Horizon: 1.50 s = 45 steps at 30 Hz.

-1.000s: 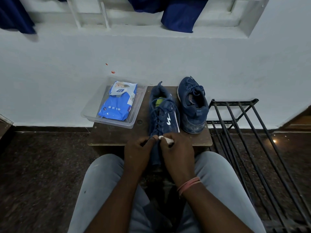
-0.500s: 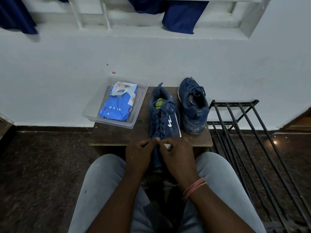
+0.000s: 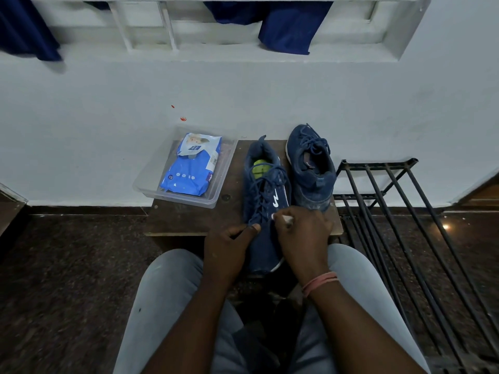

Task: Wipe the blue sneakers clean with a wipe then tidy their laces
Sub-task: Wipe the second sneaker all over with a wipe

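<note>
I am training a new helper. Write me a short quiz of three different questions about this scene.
1. True or false: the wipes pack lies inside the clear tray.
2. Which hand holds the white wipe?
A. left hand
B. right hand
C. neither
3. Fill in: the near sneaker has a ____ mark on its side, and the far sneaker stands beside it on the stool.

Key: 1 true; 2 B; 3 white
</note>
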Available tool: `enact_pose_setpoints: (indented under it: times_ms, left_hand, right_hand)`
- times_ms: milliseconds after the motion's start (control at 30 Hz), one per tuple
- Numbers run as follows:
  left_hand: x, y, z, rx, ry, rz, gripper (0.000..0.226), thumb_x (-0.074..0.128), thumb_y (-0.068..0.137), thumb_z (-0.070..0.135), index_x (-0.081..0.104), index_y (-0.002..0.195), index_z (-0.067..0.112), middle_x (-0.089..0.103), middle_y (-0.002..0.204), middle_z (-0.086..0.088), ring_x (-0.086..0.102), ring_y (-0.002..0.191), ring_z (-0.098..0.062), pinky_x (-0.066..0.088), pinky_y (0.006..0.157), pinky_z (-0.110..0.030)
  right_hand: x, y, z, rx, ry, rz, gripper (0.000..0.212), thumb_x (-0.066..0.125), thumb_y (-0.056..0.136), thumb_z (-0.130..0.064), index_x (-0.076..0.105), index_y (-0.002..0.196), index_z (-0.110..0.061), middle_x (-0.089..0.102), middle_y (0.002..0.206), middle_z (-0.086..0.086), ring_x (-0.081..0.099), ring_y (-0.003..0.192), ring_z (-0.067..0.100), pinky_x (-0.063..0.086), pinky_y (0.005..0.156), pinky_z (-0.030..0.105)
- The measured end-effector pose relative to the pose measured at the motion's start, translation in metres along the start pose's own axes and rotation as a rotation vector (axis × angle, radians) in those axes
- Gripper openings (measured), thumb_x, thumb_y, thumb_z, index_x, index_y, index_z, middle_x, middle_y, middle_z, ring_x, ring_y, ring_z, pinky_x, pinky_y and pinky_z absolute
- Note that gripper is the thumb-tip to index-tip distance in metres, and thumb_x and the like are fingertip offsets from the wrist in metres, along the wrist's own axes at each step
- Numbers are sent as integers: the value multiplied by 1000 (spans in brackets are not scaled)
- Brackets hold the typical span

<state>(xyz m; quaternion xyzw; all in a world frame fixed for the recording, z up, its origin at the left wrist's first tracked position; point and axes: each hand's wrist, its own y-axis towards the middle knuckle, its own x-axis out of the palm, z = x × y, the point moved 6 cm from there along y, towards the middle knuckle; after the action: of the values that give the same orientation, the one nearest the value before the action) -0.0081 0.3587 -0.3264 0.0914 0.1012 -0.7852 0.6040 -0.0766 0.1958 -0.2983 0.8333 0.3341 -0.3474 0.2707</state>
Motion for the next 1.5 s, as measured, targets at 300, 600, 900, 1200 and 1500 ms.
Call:
enact_pose_setpoints:
  times_ms: [300, 600, 900, 1200, 1500]
  left_hand:
    - [10, 13, 30, 159, 287, 137, 49, 72, 68, 66, 65, 96, 26, 65, 81, 8, 62, 76, -9, 50, 69, -25]
    - [21, 48, 32, 140, 368, 163, 43, 68, 89, 57, 65, 78, 16, 65, 68, 3, 63, 70, -17, 50, 69, -35]
    - [13, 54, 20, 18, 175, 70, 49, 73, 93, 32, 58, 55, 4, 46, 48, 4, 40, 48, -6, 34, 52, -23]
    - [15, 57, 10, 29, 106, 69, 50, 73, 92, 30, 54, 52, 7, 45, 46, 5, 43, 51, -11, 39, 57, -34]
    - [12, 59, 11, 65, 139, 58, 57, 72, 93, 30, 43, 46, 19, 41, 43, 6, 39, 50, -13, 37, 57, -36]
  right_hand:
    - [15, -3, 11, -1, 353, -116, 24, 57, 87, -48, 74, 90, -31, 71, 87, -16, 66, 87, 16, 54, 81, 48]
    - [22, -6, 8, -62, 419, -152, 11, 65, 87, -32, 75, 90, -28, 72, 87, -15, 66, 85, 11, 54, 81, 45]
    - [15, 25, -21, -173, 103, 13, 14, 64, 92, -23, 68, 78, -26, 66, 80, -3, 53, 83, 22, 41, 77, 41]
    - [14, 22, -23, -219, -18, -93, 20, 54, 88, -27, 69, 73, -26, 66, 78, -5, 54, 80, 22, 41, 74, 42]
    - [24, 48, -37, -210, -35, -2, 26, 57, 96, -18, 59, 71, -16, 59, 74, 5, 52, 72, 24, 35, 72, 37]
